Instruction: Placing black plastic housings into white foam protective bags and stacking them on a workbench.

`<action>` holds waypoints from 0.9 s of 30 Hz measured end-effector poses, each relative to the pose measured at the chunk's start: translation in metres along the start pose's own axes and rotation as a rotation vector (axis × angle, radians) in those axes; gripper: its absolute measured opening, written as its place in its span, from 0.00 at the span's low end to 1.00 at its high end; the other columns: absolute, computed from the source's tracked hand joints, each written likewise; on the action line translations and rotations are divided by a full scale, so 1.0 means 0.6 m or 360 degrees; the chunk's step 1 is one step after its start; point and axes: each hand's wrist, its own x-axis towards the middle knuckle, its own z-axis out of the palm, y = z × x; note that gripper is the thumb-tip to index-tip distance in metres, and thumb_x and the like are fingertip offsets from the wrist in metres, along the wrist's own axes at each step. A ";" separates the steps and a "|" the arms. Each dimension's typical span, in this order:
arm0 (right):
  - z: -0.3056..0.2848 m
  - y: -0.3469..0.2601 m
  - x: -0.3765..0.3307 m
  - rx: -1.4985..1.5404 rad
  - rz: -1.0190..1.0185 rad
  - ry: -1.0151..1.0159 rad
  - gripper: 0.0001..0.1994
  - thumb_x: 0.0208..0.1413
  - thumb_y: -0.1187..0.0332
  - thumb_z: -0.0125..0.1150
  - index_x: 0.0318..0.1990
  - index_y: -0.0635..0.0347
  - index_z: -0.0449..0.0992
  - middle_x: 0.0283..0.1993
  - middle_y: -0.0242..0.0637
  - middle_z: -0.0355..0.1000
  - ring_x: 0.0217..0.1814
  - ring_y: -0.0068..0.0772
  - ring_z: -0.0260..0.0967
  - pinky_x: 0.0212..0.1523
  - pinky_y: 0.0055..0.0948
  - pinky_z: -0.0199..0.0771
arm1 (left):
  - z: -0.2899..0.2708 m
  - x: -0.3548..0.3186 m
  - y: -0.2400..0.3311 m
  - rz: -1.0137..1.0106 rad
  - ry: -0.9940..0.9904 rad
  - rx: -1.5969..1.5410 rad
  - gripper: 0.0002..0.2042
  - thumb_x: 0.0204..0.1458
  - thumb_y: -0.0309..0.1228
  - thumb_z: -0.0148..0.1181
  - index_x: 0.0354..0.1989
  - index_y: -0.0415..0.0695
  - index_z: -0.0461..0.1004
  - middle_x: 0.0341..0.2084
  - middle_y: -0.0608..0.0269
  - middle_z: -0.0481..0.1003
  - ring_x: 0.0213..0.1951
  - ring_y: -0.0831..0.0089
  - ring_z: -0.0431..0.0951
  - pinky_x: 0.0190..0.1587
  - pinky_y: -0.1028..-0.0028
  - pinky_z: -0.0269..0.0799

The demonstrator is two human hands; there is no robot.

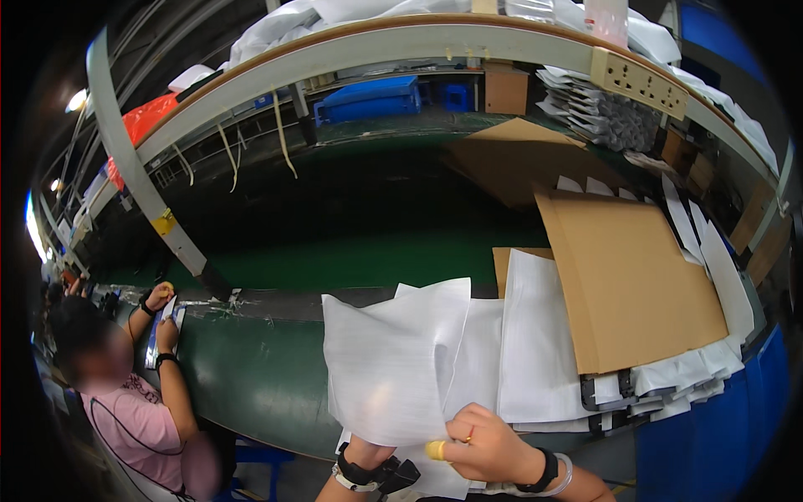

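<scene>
A white, thin foam-like sheet or pouch (385, 360) stands raised in front of me, its upper corners spread. My right hand (485, 443) pinches its lower right edge between closed fingers; a yellow finger cover sits on one digit. At the sheet's lower edge, my left hand (368, 453) shows only near the wrist. The white material hides its fingers, and whether they are inside or behind it I cannot tell. More white sheets (544, 351) lie just beyond and to the right, close to my right hand.
Brown cardboard (640, 284) rests on a pile of white pouches (686, 372) at the right. The green bench (251, 360) extends left, where a person in pink (146, 410) handles a small strip. A metal post (155, 184) and overhead shelf with a socket strip (640, 84) frame the bench.
</scene>
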 end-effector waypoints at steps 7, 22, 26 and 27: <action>0.055 -0.010 0.010 0.0044 -0.0120 -0.0236 0.09 0.44 0.72 0.51 0.35 0.49 0.66 0.28 0.28 0.61 0.30 0.26 0.62 0.32 0.25 0.60 | -0.028 -0.016 0.025 0.0091 0.0190 0.0177 0.23 0.56 0.46 0.42 0.54 0.43 0.61 0.50 0.56 0.67 0.51 0.63 0.67 0.52 0.62 0.64; -0.015 -0.016 -0.027 0.1355 0.0588 -0.0279 0.15 0.50 0.62 0.59 0.43 0.58 0.71 0.31 0.34 0.63 0.32 0.26 0.60 0.34 0.23 0.60 | -0.047 -0.023 0.093 -0.0014 0.0368 0.0686 0.23 0.57 0.46 0.42 0.54 0.42 0.60 0.49 0.55 0.67 0.49 0.64 0.68 0.50 0.64 0.66; -0.029 -0.018 -0.027 0.1133 0.0786 0.1166 0.24 0.45 0.59 0.65 0.46 0.66 0.68 0.36 0.36 0.68 0.37 0.27 0.63 0.38 0.27 0.65 | -0.036 -0.016 0.107 -0.0042 0.0365 0.0827 0.23 0.57 0.46 0.41 0.54 0.42 0.60 0.49 0.54 0.67 0.49 0.64 0.69 0.49 0.64 0.66; -0.026 -0.016 -0.031 0.1251 0.0915 0.0813 0.23 0.48 0.62 0.62 0.49 0.63 0.66 0.41 0.39 0.67 0.44 0.31 0.63 0.45 0.27 0.63 | -0.034 -0.016 0.115 -0.0055 0.0362 0.0872 0.23 0.57 0.46 0.41 0.54 0.42 0.60 0.49 0.54 0.67 0.49 0.64 0.69 0.49 0.64 0.66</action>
